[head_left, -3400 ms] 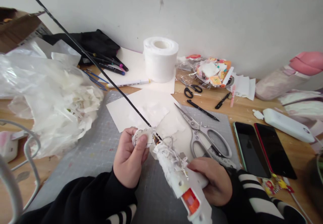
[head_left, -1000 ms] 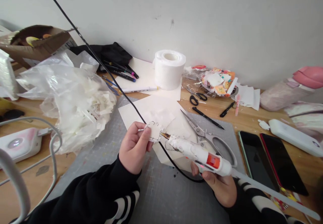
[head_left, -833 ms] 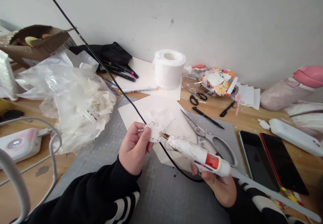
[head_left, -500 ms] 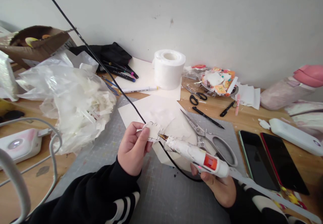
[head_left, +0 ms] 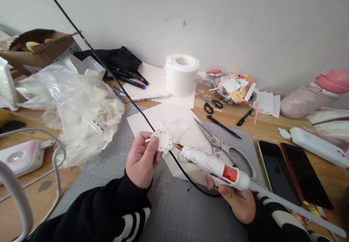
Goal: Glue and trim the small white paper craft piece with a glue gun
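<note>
no legible text, brand or number anywhere. cardboard box, far left: printed patch on side, too blurred to read. white marker, by the paper roll: fine print, too small. white device, left: lit spot on its face, unreadable. scalloped cutout: black pen strokes, cannot be read as letters.
</note>
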Demonstrator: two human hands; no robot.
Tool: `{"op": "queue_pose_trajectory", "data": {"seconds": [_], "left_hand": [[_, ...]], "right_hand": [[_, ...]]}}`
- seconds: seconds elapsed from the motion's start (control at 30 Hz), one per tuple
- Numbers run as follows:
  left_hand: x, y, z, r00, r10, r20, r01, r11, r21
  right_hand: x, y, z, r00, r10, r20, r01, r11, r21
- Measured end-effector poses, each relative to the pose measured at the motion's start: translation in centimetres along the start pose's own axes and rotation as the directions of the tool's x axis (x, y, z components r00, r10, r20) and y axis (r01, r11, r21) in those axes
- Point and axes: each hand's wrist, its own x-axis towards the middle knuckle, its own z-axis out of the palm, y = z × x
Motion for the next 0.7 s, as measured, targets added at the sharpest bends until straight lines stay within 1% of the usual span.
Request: {"op": "queue_pose_trajectory", "data": {"seconds": [0.1,0.3,0.5,0.6,0.7], "left_hand": [[-0.08,-0.05,0.03,1.0,-0.017,0.02,0.017,1.0,-0.001],[-0.56,0.19,0.4,1.0,0.016,0.021,-0.016,1.0,0.023],[-0.58,0.03,0.2,0.998,0.022,0.057,-0.024,0.999,0.041],[-0.5,-0.05,0.1,0.997,0.026,0.069,-0.029,0.999,0.044],[-0.61,0.08,0.25,0.998,0.021,0.052,-0.023,0.999,0.041]], "right_hand": [[0.1,-0.22,0.11,1.0,-0.007,-0.03,0.007,1.0,0.009],[0.32,-0.83,0.0,1.0,0.007,0.013,-0.006,0.998,-0.062],[0.34,-0.64,-0.21,1.0,-0.005,0.023,0.008,0.993,-0.116],[0.42,-0.67,-0.3,0.999,-0.008,0.041,0.013,0.992,-0.129],[0.51,-0.87,-0.27,0.998,0.0,0.057,0.007,0.993,-0.122]]}}
